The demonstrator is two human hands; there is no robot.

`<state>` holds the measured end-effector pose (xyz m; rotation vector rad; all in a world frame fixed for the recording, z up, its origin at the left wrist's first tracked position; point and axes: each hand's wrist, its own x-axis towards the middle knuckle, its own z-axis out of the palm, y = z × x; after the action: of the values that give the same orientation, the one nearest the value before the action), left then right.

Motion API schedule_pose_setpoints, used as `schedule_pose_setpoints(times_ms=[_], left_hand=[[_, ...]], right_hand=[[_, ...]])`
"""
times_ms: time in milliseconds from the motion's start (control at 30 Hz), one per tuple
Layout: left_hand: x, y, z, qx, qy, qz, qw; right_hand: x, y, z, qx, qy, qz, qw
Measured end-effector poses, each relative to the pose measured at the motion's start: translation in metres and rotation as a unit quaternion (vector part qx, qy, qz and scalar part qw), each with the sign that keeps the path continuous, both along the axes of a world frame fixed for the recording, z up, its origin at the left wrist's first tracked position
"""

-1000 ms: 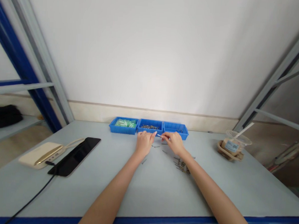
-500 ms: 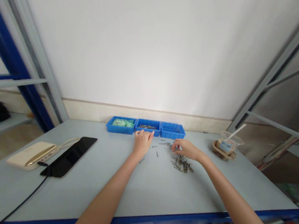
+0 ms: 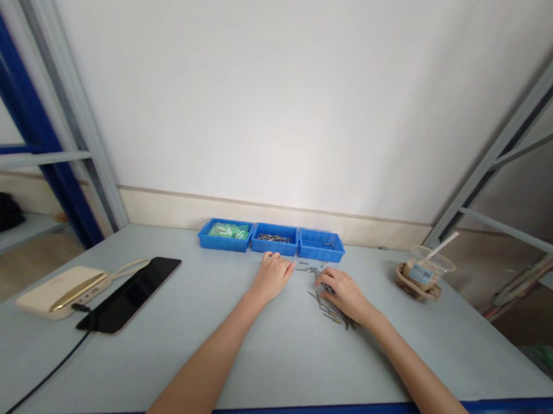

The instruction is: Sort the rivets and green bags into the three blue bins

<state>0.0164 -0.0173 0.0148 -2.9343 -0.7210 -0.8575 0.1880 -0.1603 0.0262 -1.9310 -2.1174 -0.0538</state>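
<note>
My right hand (image 3: 343, 293) is bent over a loose pile of small metal screws (image 3: 329, 310), its thumb and fingers apart with some of them showing in the gap. Part of the pile is covered by that hand. My left hand (image 3: 273, 277) rests low over the table, thumb away from the fingers; its fingertips and anything under the palm are hidden. Just beyond the hands stand three blue bins in a row. The left bin (image 3: 224, 244) has green and white packets, the middle bin (image 3: 274, 247) many thin screws, the right bin (image 3: 321, 255) only a few.
On the left of the table (image 3: 154, 362) lie a black phone (image 3: 130, 295), a cream power bank (image 3: 56, 287) with a gold strip, and a black cable (image 3: 55, 368). A plastic cup (image 3: 422, 272) in a cardboard holder stands at the right. A white wall rises behind.
My left hand has moved right, toward the pile, and the loose screws near it are out of sight. My right hand has lowered onto the pile, its fingers spread wider.
</note>
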Motion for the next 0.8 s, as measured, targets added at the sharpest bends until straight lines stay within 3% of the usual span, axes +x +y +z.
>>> schedule_pose_setpoints(times_ms=[200, 400, 567, 733, 800], left_hand=[[0.003, -0.001, 0.0, 0.011, 0.003, -0.017, 1.0], [0.004, -0.006, 0.001, -0.026, 0.002, -0.081, 0.996], [0.003, -0.009, -0.001, -0.047, 0.003, -0.134, 0.99], [0.003, -0.007, -0.001, -0.03, 0.025, -0.115, 0.993], [0.004, -0.006, -0.001, -0.018, 0.036, -0.11, 0.993]], right_hand=[[0.004, 0.003, -0.002, -0.018, 0.021, 0.062, 0.998], [0.0, 0.02, -0.006, -0.003, 0.028, 0.016, 0.999], [0.0, 0.04, 0.004, 0.014, 0.073, -0.007, 0.997], [0.015, 0.024, 0.015, -0.078, 0.206, 0.103, 0.97], [0.017, 0.011, 0.015, -0.118, 0.217, 0.106, 0.963]])
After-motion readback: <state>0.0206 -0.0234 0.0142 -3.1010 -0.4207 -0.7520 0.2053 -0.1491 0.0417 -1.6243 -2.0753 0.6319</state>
